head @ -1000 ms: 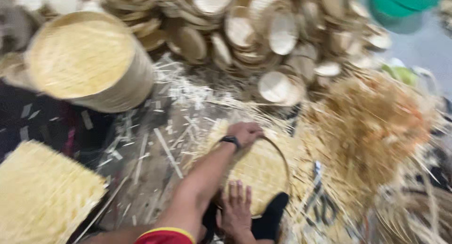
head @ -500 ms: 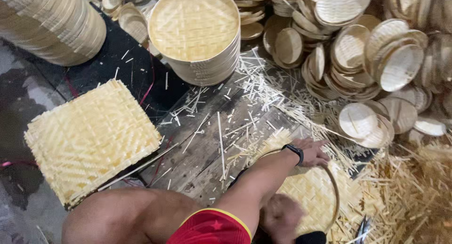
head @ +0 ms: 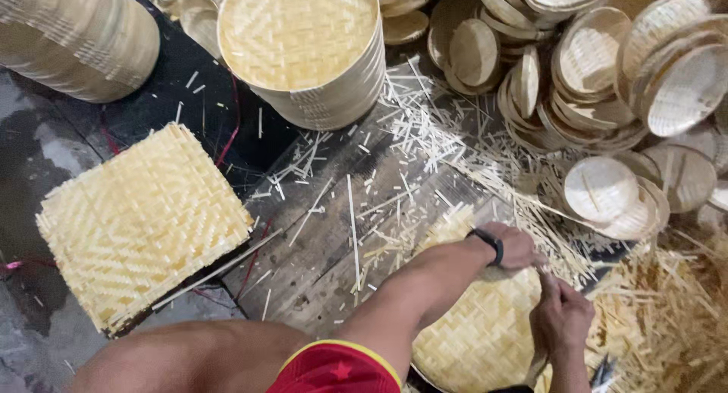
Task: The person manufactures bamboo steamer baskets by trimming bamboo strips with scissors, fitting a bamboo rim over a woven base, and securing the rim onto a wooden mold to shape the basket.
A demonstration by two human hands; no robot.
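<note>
Dozens of finished round bamboo trays point(head: 607, 82) lie heaped at the far side of a plank floor point(head: 334, 241) strewn with split bamboo offcuts point(head: 425, 135), beside two tall stacks of trays point(head: 303, 51), while one woven mat point(head: 485, 325) lies under the worker's hands at the near edge. Left hand point(head: 516, 245) presses flat on the mat's far rim and right hand point(head: 561, 321) has its grip closed on the edge, though what it pinches cannot be made out. Judging by the square woven mats point(head: 144, 222) stacked unshaped to the left, this tray is part-formed and more remain.
</note>
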